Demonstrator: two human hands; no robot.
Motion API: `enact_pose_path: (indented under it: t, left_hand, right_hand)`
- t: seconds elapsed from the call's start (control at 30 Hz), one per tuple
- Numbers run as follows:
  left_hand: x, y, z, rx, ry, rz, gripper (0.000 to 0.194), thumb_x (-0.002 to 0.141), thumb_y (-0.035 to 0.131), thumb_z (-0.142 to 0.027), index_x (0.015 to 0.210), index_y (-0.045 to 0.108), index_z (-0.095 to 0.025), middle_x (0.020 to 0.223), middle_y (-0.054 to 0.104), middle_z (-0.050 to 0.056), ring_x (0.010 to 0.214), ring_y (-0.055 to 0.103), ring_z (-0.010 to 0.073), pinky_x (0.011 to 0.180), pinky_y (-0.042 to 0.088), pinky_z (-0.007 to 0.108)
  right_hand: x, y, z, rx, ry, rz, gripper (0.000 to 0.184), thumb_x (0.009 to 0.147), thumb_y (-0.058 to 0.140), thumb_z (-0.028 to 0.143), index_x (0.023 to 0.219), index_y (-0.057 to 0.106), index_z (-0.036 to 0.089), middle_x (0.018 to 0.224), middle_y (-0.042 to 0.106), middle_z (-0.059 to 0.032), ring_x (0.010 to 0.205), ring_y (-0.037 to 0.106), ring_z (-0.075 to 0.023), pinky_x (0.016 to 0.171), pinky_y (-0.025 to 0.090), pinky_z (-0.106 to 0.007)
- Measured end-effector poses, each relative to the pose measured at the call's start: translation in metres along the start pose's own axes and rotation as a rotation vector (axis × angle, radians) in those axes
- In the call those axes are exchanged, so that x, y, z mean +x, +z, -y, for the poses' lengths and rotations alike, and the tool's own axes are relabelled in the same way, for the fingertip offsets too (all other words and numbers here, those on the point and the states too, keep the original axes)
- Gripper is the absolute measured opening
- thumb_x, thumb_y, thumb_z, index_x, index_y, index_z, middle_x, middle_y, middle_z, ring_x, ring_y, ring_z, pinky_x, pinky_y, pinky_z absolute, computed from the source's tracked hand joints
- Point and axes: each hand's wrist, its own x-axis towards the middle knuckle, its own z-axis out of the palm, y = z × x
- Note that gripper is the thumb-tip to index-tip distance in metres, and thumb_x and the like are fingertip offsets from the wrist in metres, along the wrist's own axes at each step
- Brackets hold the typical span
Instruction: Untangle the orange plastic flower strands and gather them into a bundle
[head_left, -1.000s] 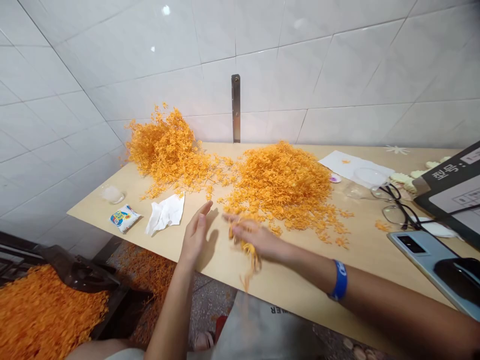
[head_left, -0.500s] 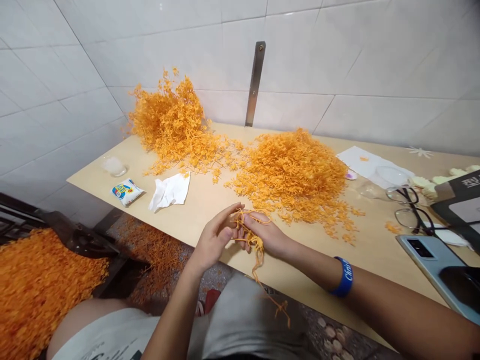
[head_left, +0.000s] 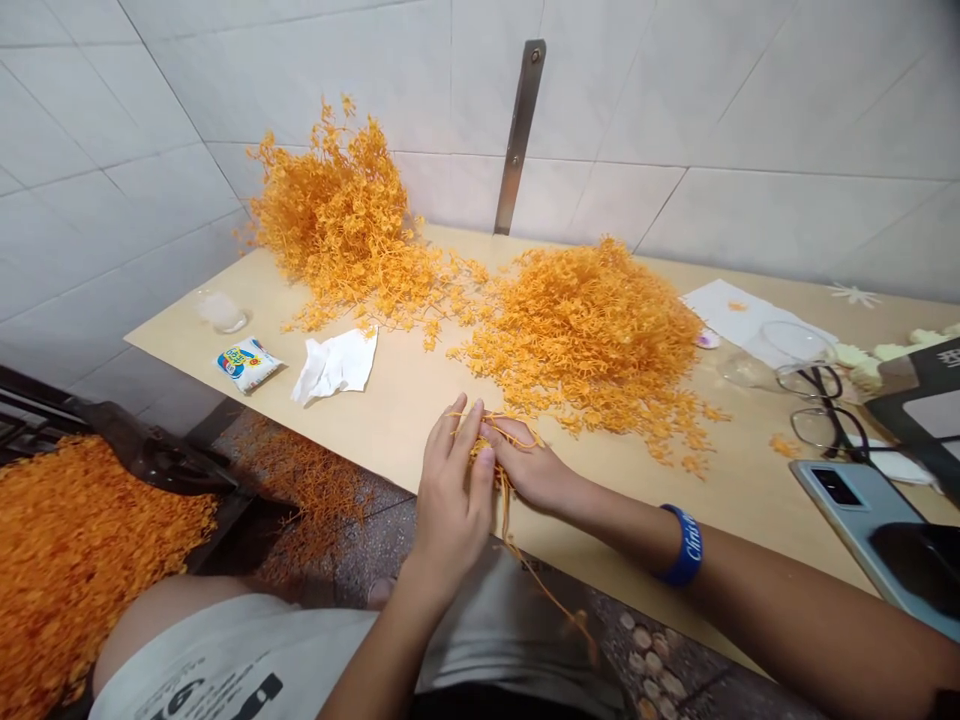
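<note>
In the head view, both my hands meet above the table's front edge around a small bunch of orange plastic flower sprigs (head_left: 505, 505). My left hand (head_left: 454, 485) presses against the bunch, its fingers long and close together and its thumb laid over the strands. From the other side my right hand (head_left: 531, 468) grips the same bunch with bent fingers; thin orange strands loop over its thumb. One long stem hangs down past the table edge toward my lap. My left hand hides much of the bunch and some of my right fingertips.
Behind my hands lie two orange sprig heaps, one right (head_left: 592, 340) and one left (head_left: 337, 220). Crumpled paper (head_left: 336, 364), a printed packet (head_left: 247, 362) and a clear cup (head_left: 223, 311) sit left. Glasses (head_left: 817, 425) and a phone (head_left: 847, 530) lie right. More orange pieces (head_left: 97, 560) fill the lower left.
My left hand has turned over and come right, closing against the bunch and my right hand. Before, its fingers were curved apart and more strands showed. The camera view has shifted slightly.
</note>
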Motion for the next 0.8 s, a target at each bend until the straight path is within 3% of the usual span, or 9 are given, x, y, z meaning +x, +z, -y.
enact_pose_path:
  t: [0.07, 0.17, 0.23, 0.4, 0.5, 0.57, 0.63, 0.7, 0.8]
  left_hand:
    - [0.003, -0.006, 0.001, -0.085, -0.048, -0.098, 0.038, 0.098, 0.043, -0.031, 0.134, 0.057, -0.025, 0.142, 0.055, 0.007, 0.134, 0.048, 0.0220, 0.115, 0.036, 0.041]
    - [0.006, -0.018, 0.001, -0.197, -0.195, -0.259, 0.035, 0.099, 0.043, -0.037, 0.119, 0.064, -0.019, 0.108, 0.074, 0.009, 0.104, 0.069, 0.0198, 0.095, 0.052, 0.035]
    - [0.008, -0.025, 0.001, -0.228, -0.249, -0.332, 0.033, 0.097, 0.046, -0.040, 0.112, 0.066, -0.018, 0.088, 0.076, 0.006, 0.087, 0.072, 0.0181, 0.084, 0.056, 0.032]
    - [0.020, -0.047, 0.003, -0.253, -0.228, -0.472, 0.026, 0.095, 0.050, -0.035, 0.097, 0.067, -0.016, 0.068, 0.069, 0.001, 0.066, 0.068, 0.0141, 0.068, 0.056, 0.027]
    - [0.034, -0.090, 0.006, -0.331, -0.168, -0.835, 0.015, 0.090, 0.050, -0.017, 0.083, 0.063, -0.017, 0.051, 0.055, -0.005, 0.046, 0.056, 0.0107, 0.051, 0.049, 0.022]
    - [0.041, -0.122, 0.004, -0.199, -0.077, -1.151, 0.024, 0.091, 0.043, -0.012, 0.081, 0.064, -0.016, 0.048, 0.053, -0.005, 0.042, 0.051, 0.0102, 0.043, 0.042, 0.020]
    - [0.042, -0.139, -0.003, -0.137, -0.011, -1.121, 0.021, 0.088, 0.051, -0.011, 0.098, 0.068, -0.020, 0.062, 0.063, -0.004, 0.055, 0.060, 0.0102, 0.052, 0.048, 0.020]
    - [0.037, -0.133, -0.009, -0.093, 0.047, -0.997, 0.030, 0.083, 0.061, -0.010, 0.109, 0.068, -0.022, 0.077, 0.070, -0.002, 0.065, 0.064, 0.0100, 0.063, 0.052, 0.021]
    - [0.033, -0.093, -0.005, 0.009, -0.076, -0.550, 0.039, 0.086, 0.063, -0.025, 0.126, 0.062, -0.025, 0.108, 0.072, 0.006, 0.081, 0.069, 0.0140, 0.078, 0.056, 0.029]
  right_hand:
    - [-0.001, -0.001, 0.000, -0.034, -0.021, 0.090, 0.046, 0.094, 0.040, 0.059, 0.073, 0.051, 0.019, 0.070, 0.051, -0.0008, 0.067, 0.048, -0.0145, 0.068, 0.043, -0.029]
    - [-0.002, -0.002, 0.001, -0.028, -0.031, 0.197, 0.046, 0.094, 0.041, 0.057, 0.070, 0.048, 0.019, 0.064, 0.046, 0.0015, 0.061, 0.043, -0.0130, 0.061, 0.038, -0.027]
    - [-0.002, -0.002, 0.003, -0.021, -0.038, 0.249, 0.045, 0.095, 0.039, 0.055, 0.069, 0.046, 0.019, 0.061, 0.042, 0.0030, 0.058, 0.039, -0.0120, 0.058, 0.035, -0.026]
    - [-0.002, -0.003, 0.008, 0.014, -0.040, 0.345, 0.043, 0.094, 0.042, 0.050, 0.065, 0.043, 0.020, 0.061, 0.040, 0.0030, 0.056, 0.037, -0.0115, 0.055, 0.032, -0.026]
    - [-0.005, -0.003, 0.009, 0.045, -0.025, 0.379, 0.040, 0.090, 0.051, 0.046, 0.061, 0.045, 0.019, 0.060, 0.043, 0.0022, 0.056, 0.038, -0.0114, 0.054, 0.031, -0.026]
    - [-0.005, -0.003, 0.008, 0.086, -0.004, 0.349, 0.040, 0.090, 0.052, 0.046, 0.062, 0.046, 0.019, 0.060, 0.042, 0.0024, 0.055, 0.038, -0.0110, 0.053, 0.031, -0.025]
    - [-0.003, -0.004, 0.005, 0.152, 0.015, 0.294, 0.040, 0.090, 0.051, 0.050, 0.066, 0.049, 0.018, 0.061, 0.043, 0.0026, 0.055, 0.039, -0.0107, 0.053, 0.031, -0.025]
    - [0.001, -0.005, 0.002, 0.236, 0.030, 0.245, 0.042, 0.087, 0.055, 0.056, 0.074, 0.053, 0.017, 0.063, 0.047, 0.0021, 0.057, 0.041, -0.0104, 0.054, 0.032, -0.024]
    - [0.005, -0.007, -0.002, 0.366, 0.065, 0.207, 0.045, 0.084, 0.058, 0.061, 0.084, 0.054, 0.017, 0.065, 0.051, 0.0013, 0.055, 0.042, -0.0096, 0.052, 0.032, -0.023]
